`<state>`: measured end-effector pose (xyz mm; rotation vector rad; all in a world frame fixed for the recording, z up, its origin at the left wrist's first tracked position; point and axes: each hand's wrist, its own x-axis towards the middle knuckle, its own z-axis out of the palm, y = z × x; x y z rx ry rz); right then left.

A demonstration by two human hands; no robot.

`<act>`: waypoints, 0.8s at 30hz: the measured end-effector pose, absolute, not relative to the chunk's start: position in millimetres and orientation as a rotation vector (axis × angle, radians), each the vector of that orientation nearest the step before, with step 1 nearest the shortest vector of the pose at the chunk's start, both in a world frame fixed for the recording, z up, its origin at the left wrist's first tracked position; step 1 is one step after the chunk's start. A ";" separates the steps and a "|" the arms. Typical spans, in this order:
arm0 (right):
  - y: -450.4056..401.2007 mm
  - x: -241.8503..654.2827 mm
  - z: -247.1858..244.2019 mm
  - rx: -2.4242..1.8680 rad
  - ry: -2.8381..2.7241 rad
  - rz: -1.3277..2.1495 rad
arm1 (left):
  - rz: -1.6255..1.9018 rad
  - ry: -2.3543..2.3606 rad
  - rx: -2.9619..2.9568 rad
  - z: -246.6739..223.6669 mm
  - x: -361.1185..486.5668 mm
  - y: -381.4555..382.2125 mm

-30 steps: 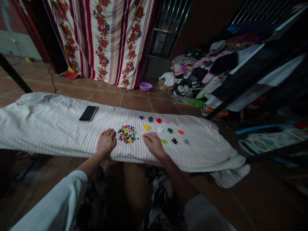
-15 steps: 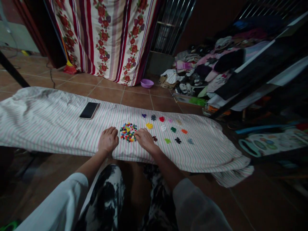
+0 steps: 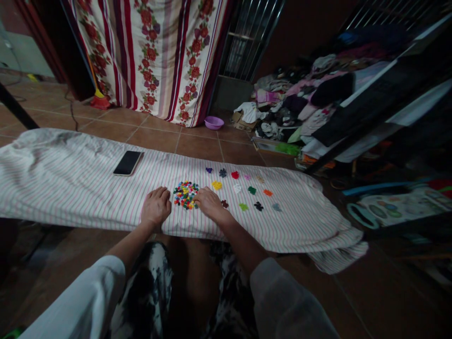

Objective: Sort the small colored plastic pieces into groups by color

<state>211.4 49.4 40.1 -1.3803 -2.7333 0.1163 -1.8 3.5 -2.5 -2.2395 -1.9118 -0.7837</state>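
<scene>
A round patch of small mixed-colour pieces (image 3: 185, 193), like beads or tiny blocks, lies on a striped cloth (image 3: 88, 197). My left hand (image 3: 156, 206) rests on the cloth just left of that patch, fingers loosely laid down, holding nothing visible. At the patch's right edge my right hand (image 3: 209, 203) has thumb and fingertips pinched together; whatever is between them is too small to make out. To the right lie small single-colour heaps, among them yellow pieces (image 3: 216, 185), red pieces (image 3: 235, 174), dark green pieces (image 3: 252, 190) and orange pieces (image 3: 268, 192). Brown pieces (image 3: 225, 204) sit beside my right hand, partly hidden.
A phone (image 3: 127, 163) lies on the cloth at the left. Beyond the far edge, a purple basin (image 3: 213, 123) stands on the tiled floor near a floral curtain (image 3: 151, 56). Clothes (image 3: 293, 99) are piled at the back right. A dark slanted bar (image 3: 328, 153) crosses the right side.
The whole view has shifted slightly, so things sit a little further left. Both hands stay beside the mixed patch, the right fingertips still pinching at its edge.
</scene>
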 end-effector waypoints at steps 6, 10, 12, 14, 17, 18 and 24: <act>48.0 213.3 40.0 -1.384 -2.620 0.184 | -0.757 -1.897 -2.221 -4.2 -2.2 3.7; 46.8 218.0 40.4 -1.361 -2.495 0.257 | -0.737 -1.901 -2.217 -4.1 -2.7 3.7; 45.1 222.4 40.2 -1.347 -2.418 0.301 | -0.741 -1.902 -2.221 -3.6 -2.7 3.8; 42.1 229.3 39.9 -1.342 -2.342 0.328 | -0.754 -1.894 -2.226 -3.3 -2.8 3.9; 35.8 247.2 39.0 -1.343 -2.226 0.306 | -0.760 -1.876 -2.216 -3.8 -3.1 3.8; 33.6 255.6 38.5 -1.349 -2.173 0.289 | -0.756 -1.870 -2.209 -4.2 -3.3 3.7; 24.3 331.8 29.1 -1.576 -1.656 0.184 | -0.750 -1.838 -2.207 -5.2 -4.5 3.3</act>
